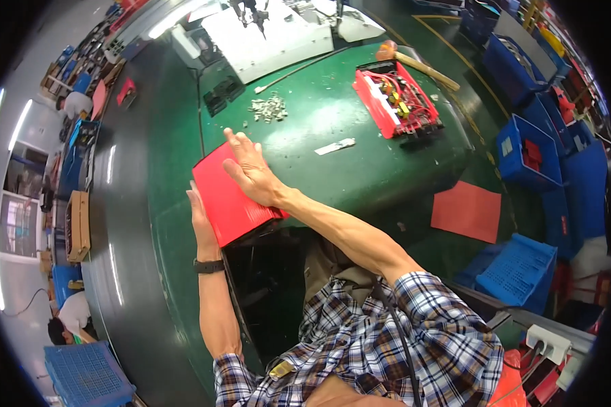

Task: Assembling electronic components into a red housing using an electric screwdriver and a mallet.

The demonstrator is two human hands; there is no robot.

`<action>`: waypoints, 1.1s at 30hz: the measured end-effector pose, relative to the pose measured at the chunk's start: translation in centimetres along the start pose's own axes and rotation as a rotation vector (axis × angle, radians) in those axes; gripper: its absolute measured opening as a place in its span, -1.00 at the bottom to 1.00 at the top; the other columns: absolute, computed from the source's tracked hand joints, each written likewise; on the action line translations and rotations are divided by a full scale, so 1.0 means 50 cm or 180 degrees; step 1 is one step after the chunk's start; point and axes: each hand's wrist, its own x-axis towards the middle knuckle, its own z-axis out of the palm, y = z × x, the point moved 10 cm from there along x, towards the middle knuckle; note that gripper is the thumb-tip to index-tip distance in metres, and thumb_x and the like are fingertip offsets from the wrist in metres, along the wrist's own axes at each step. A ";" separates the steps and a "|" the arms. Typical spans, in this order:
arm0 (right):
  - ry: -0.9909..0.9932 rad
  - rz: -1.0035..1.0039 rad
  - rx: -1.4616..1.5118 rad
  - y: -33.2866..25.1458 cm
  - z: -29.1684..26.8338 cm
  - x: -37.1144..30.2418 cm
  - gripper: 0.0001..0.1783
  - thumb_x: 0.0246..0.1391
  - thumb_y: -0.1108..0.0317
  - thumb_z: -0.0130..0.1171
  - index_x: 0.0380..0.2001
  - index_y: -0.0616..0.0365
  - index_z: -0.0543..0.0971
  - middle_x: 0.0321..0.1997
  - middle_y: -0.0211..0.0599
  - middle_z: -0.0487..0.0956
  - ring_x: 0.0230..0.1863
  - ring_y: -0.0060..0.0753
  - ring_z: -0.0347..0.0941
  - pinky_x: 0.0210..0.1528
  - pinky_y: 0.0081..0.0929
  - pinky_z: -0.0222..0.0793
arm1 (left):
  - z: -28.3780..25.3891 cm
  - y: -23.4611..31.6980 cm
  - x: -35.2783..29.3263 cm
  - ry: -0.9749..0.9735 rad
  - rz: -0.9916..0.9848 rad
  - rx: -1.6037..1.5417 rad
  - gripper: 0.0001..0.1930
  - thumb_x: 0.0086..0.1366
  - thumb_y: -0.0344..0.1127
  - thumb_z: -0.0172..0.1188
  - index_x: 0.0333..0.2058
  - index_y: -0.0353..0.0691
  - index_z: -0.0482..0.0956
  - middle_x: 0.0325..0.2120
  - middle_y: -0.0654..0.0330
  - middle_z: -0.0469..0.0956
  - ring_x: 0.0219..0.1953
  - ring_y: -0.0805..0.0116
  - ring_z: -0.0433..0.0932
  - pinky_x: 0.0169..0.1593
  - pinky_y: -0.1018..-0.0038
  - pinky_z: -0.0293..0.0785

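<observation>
A flat red cover (231, 209) with a row of slots near one corner lies at the near edge of the green table, a dark edge showing beneath it. My right hand (252, 173) rests on its upper right part, fingers stretched forward and thumb spread to the left. Along the cover's left edge lies my left hand (203, 220), fingers straight and a black band on the wrist. What its palm side touches is partly hidden. Farther right stands an opened red device (395, 98) with wires and yellow parts inside.
Small pale pieces (269, 108) lie heaped beyond the cover, beside black plastic parts (223, 93). A white strip (335, 146) is mid-table. A hammer (424, 68) lies behind the device. White equipment (271, 41) fills the back. Blue crates (517, 268) stand right, near a red sheet (466, 211).
</observation>
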 end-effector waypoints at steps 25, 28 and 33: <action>0.2202 0.0767 -0.2558 0.182 -1.072 -0.053 -0.30 0.26 0.28 0.20 0.40 0.27 0.27 0.20 0.15 0.56 0.18 0.00 0.55 0.14 -0.36 0.47 | 0.574 -0.029 -0.181 -0.1733 0.2821 0.4663 -0.52 0.20 -0.52 0.15 0.14 -0.37 0.57 0.15 -0.08 0.58 0.26 0.04 0.53 0.31 0.23 0.48; 0.0710 0.2572 -0.4371 0.362 -1.117 -0.028 -0.12 0.19 -0.18 0.22 0.43 0.03 0.26 0.42 0.18 0.31 0.47 0.19 0.21 0.43 0.19 0.11 | 0.541 -0.216 -0.159 -0.1974 0.2744 0.5467 -0.53 0.26 -0.44 0.11 0.15 -0.42 0.53 0.17 -0.12 0.55 0.28 0.00 0.50 0.37 0.20 0.41; -0.0492 0.2606 -0.4660 0.456 -1.057 0.007 -0.13 0.20 -0.40 0.08 0.34 0.01 0.40 0.44 -0.01 0.33 0.48 0.12 0.19 0.41 0.35 0.04 | 0.459 -0.310 -0.133 -0.2024 0.2368 0.5914 -0.52 0.24 -0.41 0.11 0.14 -0.47 0.53 0.16 -0.15 0.54 0.28 -0.04 0.47 0.38 0.17 0.38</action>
